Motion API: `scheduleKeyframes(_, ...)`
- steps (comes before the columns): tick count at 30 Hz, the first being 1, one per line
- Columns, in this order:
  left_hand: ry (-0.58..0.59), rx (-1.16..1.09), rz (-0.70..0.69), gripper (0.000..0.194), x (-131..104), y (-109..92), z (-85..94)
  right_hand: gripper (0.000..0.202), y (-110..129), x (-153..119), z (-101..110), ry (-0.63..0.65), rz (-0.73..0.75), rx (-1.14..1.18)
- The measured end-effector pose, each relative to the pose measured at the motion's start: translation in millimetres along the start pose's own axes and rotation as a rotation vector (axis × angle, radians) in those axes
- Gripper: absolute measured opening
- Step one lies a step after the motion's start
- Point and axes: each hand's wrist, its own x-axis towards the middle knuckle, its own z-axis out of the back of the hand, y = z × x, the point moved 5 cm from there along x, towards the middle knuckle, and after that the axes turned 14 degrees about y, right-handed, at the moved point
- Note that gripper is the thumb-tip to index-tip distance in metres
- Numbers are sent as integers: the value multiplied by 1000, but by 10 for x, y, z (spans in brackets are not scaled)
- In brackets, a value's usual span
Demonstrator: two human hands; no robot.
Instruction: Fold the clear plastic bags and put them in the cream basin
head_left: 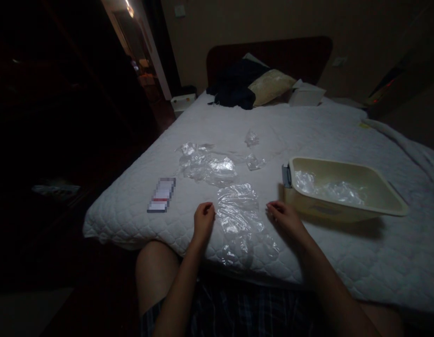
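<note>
A clear plastic bag (238, 210) lies spread and wrinkled on the white quilted bed, close to the front edge. Just off its left side is my left hand (203, 217), fingers loosely bent with nothing visible in them. On the other side, my right hand (285, 217) hovers near the bag's right edge, its thumb and forefinger slightly apart and no object between them. Neither hand appears to touch the bag. More crumpled clear bags (209, 166) lie beyond it, with a small crumpled piece (255, 162) to their right and another (252, 138) farther back.
To the right stands a cream plastic tub (343, 215) with a grey handle and clear plastic inside. A phone-like rectangle, pixelated (162, 194), lies at left. Dark cloth (234, 84), a beige pillow (273, 86) and a white box (307, 95) sit near the headboard (308, 51).
</note>
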Motion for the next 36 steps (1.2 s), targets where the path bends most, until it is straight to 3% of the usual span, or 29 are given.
scheduleKeyframes(5,153,-109,193,29,292,-21,-5,35,-48,504,-55,57,-45,148)
scheduleKeyframes(8,276,-141,234,33,453,-82,-35,36,-71,619,-86,103,-103,211)
scheduleKeyframes(11,359,-154,210,36,545,-117,-89,38,-71,632,-110,114,-53,186)
scheduleKeyframes(16,322,-167,125,32,503,-106,-136,40,-102,552,-137,78,37,129)
scheduleKeyframes(23,342,-176,89,35,477,-108,-130,41,-93,562,-138,125,-45,162)
scheduleKeyframes(30,342,-183,106,37,491,-51,-134,34,-49,655,-220,296,-91,278)
scheduleKeyframes(36,339,-109,23,30,508,-13,-117,36,-107,620,-224,259,-91,328)
